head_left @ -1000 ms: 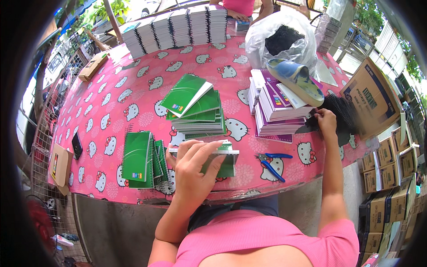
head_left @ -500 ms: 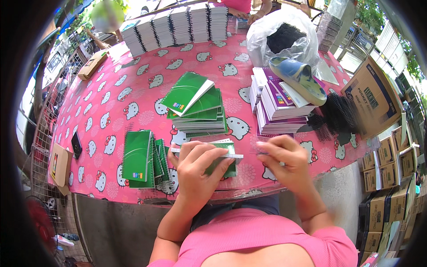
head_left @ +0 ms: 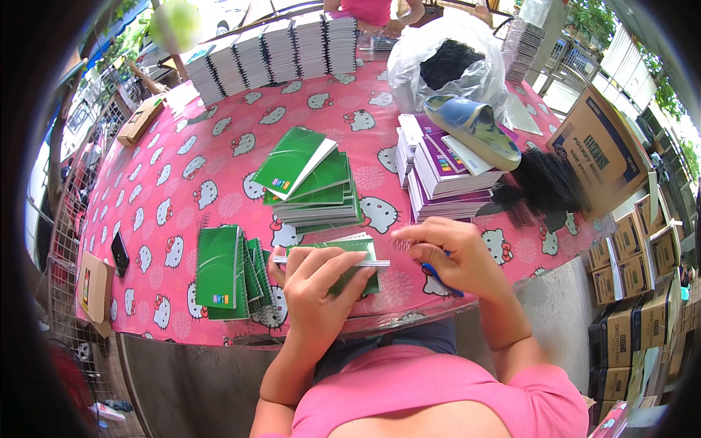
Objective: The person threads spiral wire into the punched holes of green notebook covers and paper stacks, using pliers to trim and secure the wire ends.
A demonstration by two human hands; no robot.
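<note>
My left hand [head_left: 319,288] is closed around a small pad of paper [head_left: 377,263], held edge-on near the table's front edge. Green notebook covers [head_left: 369,285] show behind and below it. To the right, my right hand [head_left: 456,255] pinches a short spiral wire coil [head_left: 401,244] between thumb and fingers, just apart from the pad's end. A blue-handled tool [head_left: 438,279] shows partly below that hand; its kind is hidden. Left of my left hand lie spiral-bound green notebooks [head_left: 219,270] in an overlapping pile. Farther back stands a stack of green-covered pads [head_left: 314,182].
Purple-covered pads [head_left: 442,171] stand right of centre, with a blue patterned clog [head_left: 475,131] on top. Black coils [head_left: 544,182] lie beside a cardboard box [head_left: 602,157]. Behind are a plastic bag [head_left: 409,66] of coils and tall notebook stacks [head_left: 270,55]. Another person's hand [head_left: 395,28] is at the far edge.
My right hand has moved left, closer to the pad, and the coil in its fingers now shows clearly. The blue-handled tool has come into sight. The whole view has shifted slightly.
</note>
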